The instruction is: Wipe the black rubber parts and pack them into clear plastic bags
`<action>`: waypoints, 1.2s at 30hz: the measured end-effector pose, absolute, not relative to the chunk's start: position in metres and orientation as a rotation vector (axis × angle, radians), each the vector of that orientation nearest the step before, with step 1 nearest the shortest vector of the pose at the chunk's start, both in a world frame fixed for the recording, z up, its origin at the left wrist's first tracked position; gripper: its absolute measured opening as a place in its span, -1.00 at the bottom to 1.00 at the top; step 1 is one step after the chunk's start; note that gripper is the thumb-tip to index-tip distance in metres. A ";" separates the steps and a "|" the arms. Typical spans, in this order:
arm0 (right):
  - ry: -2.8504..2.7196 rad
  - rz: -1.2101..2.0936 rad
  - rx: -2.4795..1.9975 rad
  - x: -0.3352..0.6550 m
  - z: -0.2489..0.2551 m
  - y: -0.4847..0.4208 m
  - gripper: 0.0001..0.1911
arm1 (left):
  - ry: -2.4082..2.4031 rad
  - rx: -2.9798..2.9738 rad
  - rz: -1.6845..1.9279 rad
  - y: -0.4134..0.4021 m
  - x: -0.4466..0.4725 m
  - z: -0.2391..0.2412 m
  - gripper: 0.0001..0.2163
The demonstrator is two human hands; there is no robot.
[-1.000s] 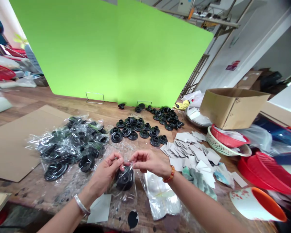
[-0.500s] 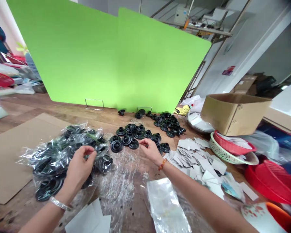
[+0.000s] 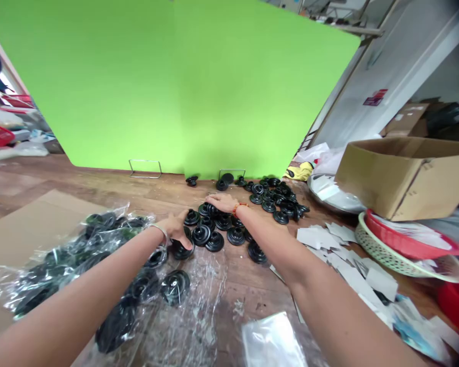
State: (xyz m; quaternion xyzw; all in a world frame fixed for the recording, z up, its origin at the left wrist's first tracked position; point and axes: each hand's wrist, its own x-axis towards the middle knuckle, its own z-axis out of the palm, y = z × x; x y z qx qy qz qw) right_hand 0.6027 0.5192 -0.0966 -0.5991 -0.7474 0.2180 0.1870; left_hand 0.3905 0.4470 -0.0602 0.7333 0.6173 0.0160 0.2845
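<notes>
My left hand (image 3: 176,229) reaches to the left side of a loose cluster of black round stepped discs with raised hubs. Its thumb and fingers are spread, and the thumb lies over one black disc (image 3: 181,251). At the back of the same cluster, my right hand (image 3: 222,202) lies palm down, fingers stretched out over the discs, touching them or just above; I cannot tell which. Nearest in front of the hands are a black disc (image 3: 214,241) and another disc (image 3: 236,235). Clear bags of black discs (image 3: 95,244) lie under and beside my left forearm.
Further black discs (image 3: 281,196) are heaped at the back right, before a green board (image 3: 176,102). White cards (image 3: 352,260) lie scattered to the right, near a cardboard box (image 3: 398,178) and a pale basket (image 3: 393,252). Clear bags (image 3: 273,341) lie in front; flat cardboard (image 3: 42,214) is at left.
Both hands have moved forward to the cluster of discs, the left from above the bagged discs and the right from the cluster's near edge. Their fingers have spread. The view has tilted down.
</notes>
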 end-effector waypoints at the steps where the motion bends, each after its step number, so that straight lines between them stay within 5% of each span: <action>1: -2.149 0.641 -1.667 0.601 -0.099 0.524 -0.43 | 1.632 1.902 -0.004 0.455 0.390 -0.063 0.23; 14: -2.548 0.851 -1.234 0.618 -0.107 0.482 -0.63 | 1.317 1.793 -0.054 0.438 0.406 -0.077 0.26; 22: -2.527 0.949 -1.223 0.638 -0.098 0.426 -0.55 | 1.103 2.167 -0.081 0.395 0.432 -0.073 0.00; 27: -2.325 0.866 -1.363 0.686 -0.085 0.430 -0.59 | 1.388 2.248 0.083 0.420 0.437 -0.059 -0.59; 32: -2.095 0.713 -1.644 0.737 -0.099 0.436 -0.45 | 1.412 2.293 0.223 0.453 0.445 -0.080 -0.49; 36: -2.100 0.716 -1.656 0.740 -0.116 0.419 -0.54 | 1.456 2.236 0.176 0.462 0.446 -0.098 -0.68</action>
